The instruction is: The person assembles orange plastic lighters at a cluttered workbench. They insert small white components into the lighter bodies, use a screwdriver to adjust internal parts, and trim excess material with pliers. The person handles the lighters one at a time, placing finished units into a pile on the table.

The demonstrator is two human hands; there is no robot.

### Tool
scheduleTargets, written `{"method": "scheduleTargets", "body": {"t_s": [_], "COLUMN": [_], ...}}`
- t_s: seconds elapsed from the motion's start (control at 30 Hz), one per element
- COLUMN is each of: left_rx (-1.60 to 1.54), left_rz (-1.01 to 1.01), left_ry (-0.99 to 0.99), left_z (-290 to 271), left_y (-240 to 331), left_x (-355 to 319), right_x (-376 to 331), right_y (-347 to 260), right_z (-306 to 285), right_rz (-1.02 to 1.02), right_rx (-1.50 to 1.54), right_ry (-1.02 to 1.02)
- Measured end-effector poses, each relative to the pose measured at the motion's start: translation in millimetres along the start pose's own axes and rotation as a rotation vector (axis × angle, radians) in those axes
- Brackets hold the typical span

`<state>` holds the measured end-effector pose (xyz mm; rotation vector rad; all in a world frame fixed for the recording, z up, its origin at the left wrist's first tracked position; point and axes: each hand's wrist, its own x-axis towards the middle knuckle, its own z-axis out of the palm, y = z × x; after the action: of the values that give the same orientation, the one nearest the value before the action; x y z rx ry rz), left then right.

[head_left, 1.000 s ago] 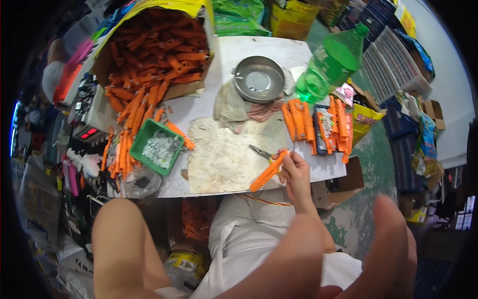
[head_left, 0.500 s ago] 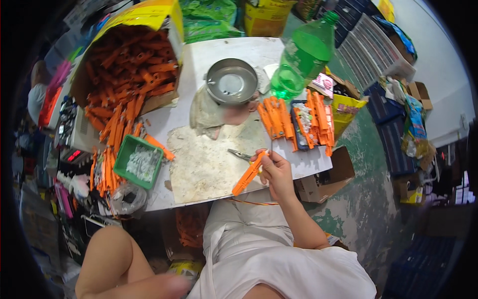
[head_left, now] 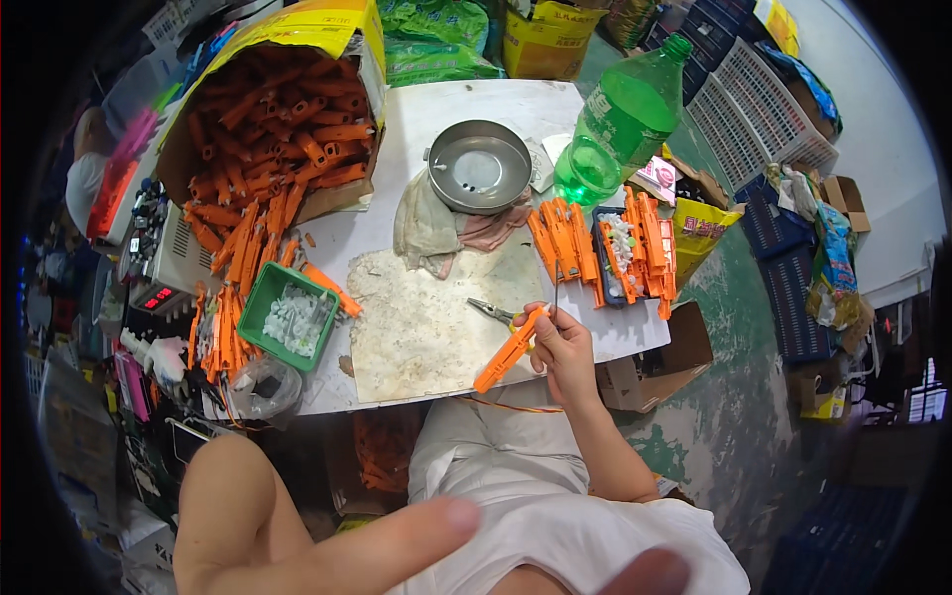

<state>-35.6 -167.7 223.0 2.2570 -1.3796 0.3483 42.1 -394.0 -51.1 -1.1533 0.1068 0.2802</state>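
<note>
My right hand (head_left: 567, 355) is closed around one end of a long orange plastic part (head_left: 508, 352), which slants down to the left over the table's front edge. A thin dark rod (head_left: 557, 286) sticks up from the same fingers; its kind is unclear. Just left of that hand lies a pair of pliers (head_left: 489, 309) with yellow grips, partly hidden. My left hand (head_left: 407, 543) is raised close to the camera at the lower edge, blurred and mostly out of frame, its visible fingers stretched apart with nothing seen in them.
A carton (head_left: 372, 99) of orange parts stands left, near a green tray (head_left: 255, 332) of white pieces. A metal bowl (head_left: 511, 183) rests on cloths (head_left: 421, 233). Right are a green bottle (head_left: 625, 114), orange parts (head_left: 565, 238) and a dark tray of white pieces (head_left: 620, 243).
My left hand has moved up and right into view, with more fingers showing. The view has shifted slightly. The thin rod now shows above my right hand, which still holds the orange part.
</note>
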Motion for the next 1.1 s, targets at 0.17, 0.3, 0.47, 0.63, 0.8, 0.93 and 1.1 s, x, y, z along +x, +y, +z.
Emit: {"method": "scheduleTargets", "body": {"t_s": [0.17, 0.3, 0.47, 0.63, 0.8, 0.93, 1.1], "left_rx": [0.021, 0.137, 0.171, 0.145, 0.177, 0.131, 0.228], "left_rz": [-0.418, -0.193, -0.018, 0.056, -0.048, -0.064, -0.122], "left_ry": [0.113, 0.093, 0.057, 0.052, 0.061, 0.068, 0.087], "left_z": [-16.5, -10.0, 3.8, 10.6, 0.3, 2.2, -7.9], "left_y": [51.6, 36.6, 30.8, 24.8, 33.8, 19.3, 36.5], "left_x": [-74.2, -55.5, 0.3, 15.5, -8.4, -23.2, -43.2], "right_x": [0.2, -1.1, -1.5, -2.9, -0.7, -1.2, -1.2], "right_y": [-2.6, 2.8, 2.5, -1.7, 0.0, -2.8, -1.4], "right_z": [5.7, 9.1, 12.0, 13.2, 22.0, 2.4, 16.5], "right_rz": [0.012, 0.009, 0.028, 0.001, 0.039, 0.009, 0.019], "right_rx": [0.019, 0.011, 0.019, 0.032, 0.019, 0.016, 0.022], "right_ry": [-0.02, -0.019, -0.014, 0.015, -0.094, -0.008, -0.017]}}
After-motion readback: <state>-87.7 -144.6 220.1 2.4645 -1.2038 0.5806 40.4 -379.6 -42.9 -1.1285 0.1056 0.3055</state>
